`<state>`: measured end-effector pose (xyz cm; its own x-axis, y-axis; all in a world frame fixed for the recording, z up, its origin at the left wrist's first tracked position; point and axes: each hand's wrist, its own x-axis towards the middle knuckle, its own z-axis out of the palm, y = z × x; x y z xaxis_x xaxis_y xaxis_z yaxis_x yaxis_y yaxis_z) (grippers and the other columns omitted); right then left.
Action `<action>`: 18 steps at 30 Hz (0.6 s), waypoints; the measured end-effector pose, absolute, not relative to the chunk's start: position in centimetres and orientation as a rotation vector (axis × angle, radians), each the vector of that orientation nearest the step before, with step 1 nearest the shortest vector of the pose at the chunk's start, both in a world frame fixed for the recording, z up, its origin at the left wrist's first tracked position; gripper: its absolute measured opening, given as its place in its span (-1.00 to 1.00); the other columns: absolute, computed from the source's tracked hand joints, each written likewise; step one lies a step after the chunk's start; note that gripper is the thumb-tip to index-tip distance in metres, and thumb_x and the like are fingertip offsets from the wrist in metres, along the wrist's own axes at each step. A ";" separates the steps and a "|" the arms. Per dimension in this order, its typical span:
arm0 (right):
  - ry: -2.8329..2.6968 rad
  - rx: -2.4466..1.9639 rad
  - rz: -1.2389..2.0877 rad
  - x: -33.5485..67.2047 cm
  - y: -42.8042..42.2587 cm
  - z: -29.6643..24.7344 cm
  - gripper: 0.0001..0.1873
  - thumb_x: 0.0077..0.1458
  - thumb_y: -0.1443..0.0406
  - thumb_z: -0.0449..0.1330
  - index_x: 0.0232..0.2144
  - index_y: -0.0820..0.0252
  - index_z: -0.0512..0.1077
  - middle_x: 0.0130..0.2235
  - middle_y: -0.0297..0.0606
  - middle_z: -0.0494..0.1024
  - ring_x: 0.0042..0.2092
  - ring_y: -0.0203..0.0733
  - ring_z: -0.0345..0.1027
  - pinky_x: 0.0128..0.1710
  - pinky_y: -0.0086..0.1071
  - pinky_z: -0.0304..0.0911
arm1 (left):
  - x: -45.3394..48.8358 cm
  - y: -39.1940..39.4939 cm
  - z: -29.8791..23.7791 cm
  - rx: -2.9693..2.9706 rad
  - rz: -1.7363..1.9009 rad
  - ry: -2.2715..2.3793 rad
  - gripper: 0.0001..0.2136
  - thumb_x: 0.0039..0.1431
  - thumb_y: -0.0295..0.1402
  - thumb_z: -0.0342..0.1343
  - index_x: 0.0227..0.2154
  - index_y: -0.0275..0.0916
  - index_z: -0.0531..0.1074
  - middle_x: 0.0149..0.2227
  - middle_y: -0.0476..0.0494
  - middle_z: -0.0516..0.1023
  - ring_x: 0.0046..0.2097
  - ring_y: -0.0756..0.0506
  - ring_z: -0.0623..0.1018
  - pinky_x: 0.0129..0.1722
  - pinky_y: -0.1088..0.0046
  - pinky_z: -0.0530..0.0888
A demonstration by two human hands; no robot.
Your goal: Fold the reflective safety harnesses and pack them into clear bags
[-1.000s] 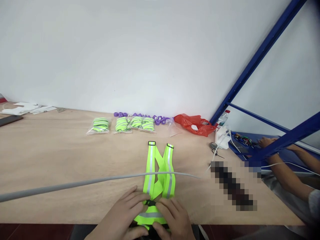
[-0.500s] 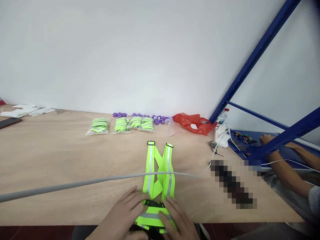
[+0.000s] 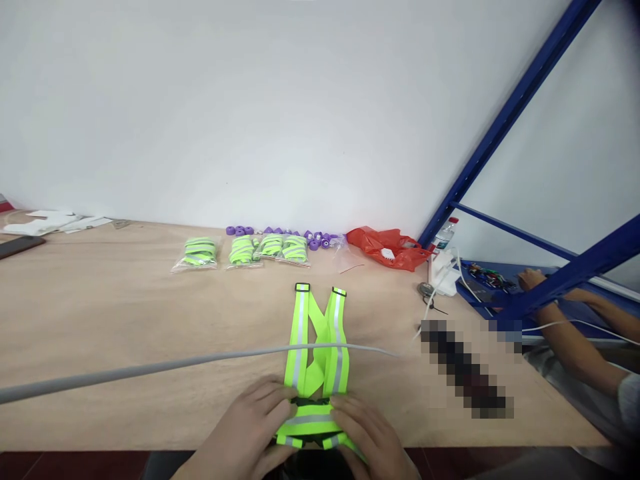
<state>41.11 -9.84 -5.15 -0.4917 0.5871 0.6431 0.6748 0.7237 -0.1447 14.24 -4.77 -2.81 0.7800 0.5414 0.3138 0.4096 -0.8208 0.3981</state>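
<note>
A neon-yellow reflective vest (image 3: pixel 336 347) made of straps with silver stripes lies in front of me. Its two shoulder straps point away, each topped by a black buckle, and cross lower down. At the table's front edge my left hand (image 3: pixel 257 420) grips the left end of the folded waist band, fingers on top and thumb underneath. On the band's right end, my right hand (image 3: pixel 369 427) holds in the same way. Parts of the band are hidden under both hands.
Bagged reflective straps (image 3: pixel 200 250), purple rolls (image 3: pixel 240 231) and a red plastic bag (image 3: pixel 387 247) line the wall side. A grey cable (image 3: pixel 150 368) crosses the view over the vest. Rightward stand a bottle (image 3: pixel 445 233), a blue frame (image 3: pixel 510 127) and another person's arms (image 3: pixel 575 340).
My right hand has shifted right, from on top of the waist band to its right end. My left fingers have drawn closer together, and the band's lower edge shows more.
</note>
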 end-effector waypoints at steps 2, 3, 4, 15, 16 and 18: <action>-2.187 -1.021 -0.043 41.0 -9.8 -5.3 -0.69 0.34 0.35 0.09 0.11 0.13 0.38 -0.03 -0.18 0.66 0.01 -0.17 0.57 0.06 -0.36 0.48 | 14.4 -4.4 -2.5 2.625 0.597 0.744 -0.79 0.37 -0.14 0.11 -0.14 -0.17 0.39 -0.08 -0.15 0.63 -0.02 -0.19 0.60 0.02 0.32 0.52; -2.150 -1.069 0.021 40.9 -9.8 -5.5 -0.67 0.33 0.35 0.10 0.12 0.11 0.37 -0.03 -0.18 0.66 0.00 -0.15 0.57 0.04 -0.35 0.49 | 14.4 -4.1 -2.2 2.597 0.572 0.759 -0.76 0.37 -0.10 0.09 -0.15 -0.17 0.41 -0.11 -0.14 0.63 -0.05 -0.19 0.60 -0.03 0.32 0.53; -2.109 -1.113 0.080 40.9 -9.7 -5.7 -0.67 0.32 0.35 0.11 0.11 0.09 0.37 -0.04 -0.17 0.65 -0.02 -0.14 0.57 0.00 -0.34 0.50 | 14.5 -3.8 -1.9 2.565 0.541 0.775 -0.75 0.38 -0.09 0.07 -0.15 -0.16 0.42 -0.12 -0.13 0.64 -0.07 -0.19 0.61 -0.06 0.33 0.53; -2.043 -1.409 0.232 41.1 -6.8 -5.5 -0.69 0.39 0.20 0.02 0.06 0.08 0.46 -0.06 -0.12 0.63 -0.04 -0.05 0.54 -0.06 -0.21 0.48 | 15.7 -0.5 -2.3 2.447 0.532 0.966 -0.64 0.50 -0.22 -0.21 -0.21 -0.20 0.49 -0.16 -0.16 0.57 -0.10 -0.16 0.56 -0.05 0.30 0.49; -2.051 -1.436 0.213 41.1 -6.5 -5.7 -0.68 0.39 0.20 0.02 0.05 0.07 0.47 -0.05 -0.12 0.62 -0.03 -0.04 0.53 -0.05 -0.19 0.47 | 15.9 -0.2 -2.5 2.462 0.543 0.989 -0.64 0.50 -0.23 -0.20 -0.20 -0.21 0.49 -0.16 -0.17 0.57 -0.10 -0.17 0.55 -0.05 0.29 0.48; -2.065 -1.490 0.153 41.3 -5.8 -6.3 -0.68 0.38 0.20 0.01 0.04 0.06 0.48 -0.03 -0.11 0.59 -0.01 -0.02 0.50 -0.03 -0.16 0.46 | 16.2 0.5 -2.6 2.501 0.551 1.027 -0.67 0.49 -0.24 -0.18 -0.15 -0.19 0.50 -0.12 -0.18 0.55 -0.06 -0.18 0.53 -0.01 0.26 0.47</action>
